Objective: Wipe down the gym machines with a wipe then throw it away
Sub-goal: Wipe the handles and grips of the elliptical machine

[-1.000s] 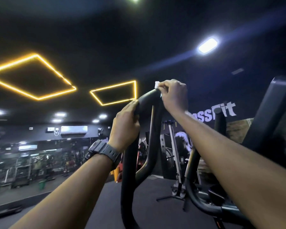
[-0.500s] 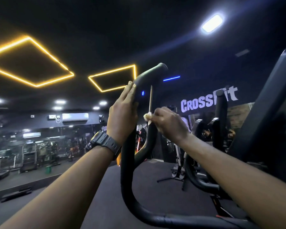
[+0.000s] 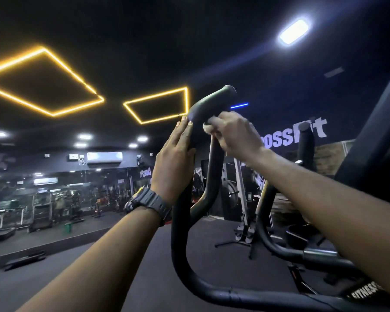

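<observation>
Rubbing back up the handle (image 3: pixel 208 113) now, right hand (image 3: pixel 234 136) pinching the wipe (image 3: pixel 208 128) against the grip after dipping lower a moment ago; left hand (image 3: pixel 175 163) steadying, fingers flat along the bar. Working this grip thoroughly, bin trip still ahead.

Right hand (image 3: pixel 235 136) with wipe (image 3: pixel 208 127) sits higher on the handlebar (image 3: pixel 208 109) than half a second ago, back up near the bend below the tip; a second ago it was at the tip itself. Blurred now.
</observation>
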Motion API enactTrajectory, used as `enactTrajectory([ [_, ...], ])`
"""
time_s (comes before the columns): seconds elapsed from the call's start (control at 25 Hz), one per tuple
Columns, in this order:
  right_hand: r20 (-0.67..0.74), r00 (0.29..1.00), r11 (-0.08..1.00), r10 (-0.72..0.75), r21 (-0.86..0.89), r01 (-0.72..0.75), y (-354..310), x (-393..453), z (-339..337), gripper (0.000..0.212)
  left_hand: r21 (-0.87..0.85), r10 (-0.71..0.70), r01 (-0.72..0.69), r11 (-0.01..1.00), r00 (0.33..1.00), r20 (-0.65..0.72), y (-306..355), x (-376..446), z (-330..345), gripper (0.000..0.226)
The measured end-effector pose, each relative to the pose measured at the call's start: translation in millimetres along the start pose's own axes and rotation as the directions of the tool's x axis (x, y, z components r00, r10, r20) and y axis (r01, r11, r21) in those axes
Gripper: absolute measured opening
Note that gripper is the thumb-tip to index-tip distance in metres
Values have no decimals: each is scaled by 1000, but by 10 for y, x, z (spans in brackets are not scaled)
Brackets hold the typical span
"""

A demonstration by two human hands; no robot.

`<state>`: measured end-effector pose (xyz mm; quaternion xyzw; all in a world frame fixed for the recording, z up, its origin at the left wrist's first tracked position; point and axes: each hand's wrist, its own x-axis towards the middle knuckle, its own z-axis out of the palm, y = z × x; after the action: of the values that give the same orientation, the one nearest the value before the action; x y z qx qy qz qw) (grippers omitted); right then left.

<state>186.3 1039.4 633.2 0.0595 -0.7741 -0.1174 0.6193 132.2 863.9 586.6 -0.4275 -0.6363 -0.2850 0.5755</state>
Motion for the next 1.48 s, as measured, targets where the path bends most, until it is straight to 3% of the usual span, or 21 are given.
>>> enactTrajectory([
  [0.04,-49,999,1000,20,6,-20,24,13,-12,17,8,-10,10,1000,1000,3,3,-31,7,67],
  [0.08,-2,1000,999,15,28,-15,-1,-139,67,17,25,-10,9,1000,1000,13,6,-99,19,68],
  [0.12,90,995,998,-45,43,41,-110,-397,213,18,54,6,-8,998,1000,28,-1,-198,35,67],
  [0.2,377,901,976,-213,47,211,-412,-919,408,26,163,90,-104,981,992,94,-60,-493,96,61],
  [0.24,438,871,973,-222,43,227,-435,-993,403,26,230,141,-172,958,979,144,-112,-663,138,59],
  [0.36,196,979,995,58,64,-72,-207,-613,286,17,352,206,-290,890,944,258,-261,-1048,247,67],
  [0.44,138,989,994,54,82,-66,-310,-744,416,13,357,161,-253,899,950,267,-283,-1181,306,74],
  [0.56,286,958,983,-22,180,-31,-709,-1345,675,9,330,103,-190,925,959,263,-261,-1332,330,77],
  [0.72,175,963,955,204,183,-236,-489,-1083,656,14,239,50,-122,963,957,285,-249,-1367,307,86],
  [0.84,203,962,916,182,320,-241,-880,-1394,769,13,30,-109,105,994,975,192,-194,-1384,274,93],
  [0.92,226,951,877,209,387,-285,-837,-1435,792,12,-101,-249,268,958,954,167,-148,-1406,252,93],
  [1.04,131,897,815,421,378,-438,-762,-1345,799,12,-95,-375,393,915,913,161,-122,-1379,266,86],
  [1.2,121,921,783,371,493,-380,-1135,-1592,867,6,-104,-442,460,882,883,157,-94,-1374,252,78],
  [1.32,69,790,637,609,551,-539,-1172,-1580,906,4,-118,-517,543,831,834,193,-172,-1381,248,56],
  [1.48,185,732,492,656,630,-601,-1693,-1895,1008,7,-155,-557,597,787,796,238,-258,-1441,218,43],
])
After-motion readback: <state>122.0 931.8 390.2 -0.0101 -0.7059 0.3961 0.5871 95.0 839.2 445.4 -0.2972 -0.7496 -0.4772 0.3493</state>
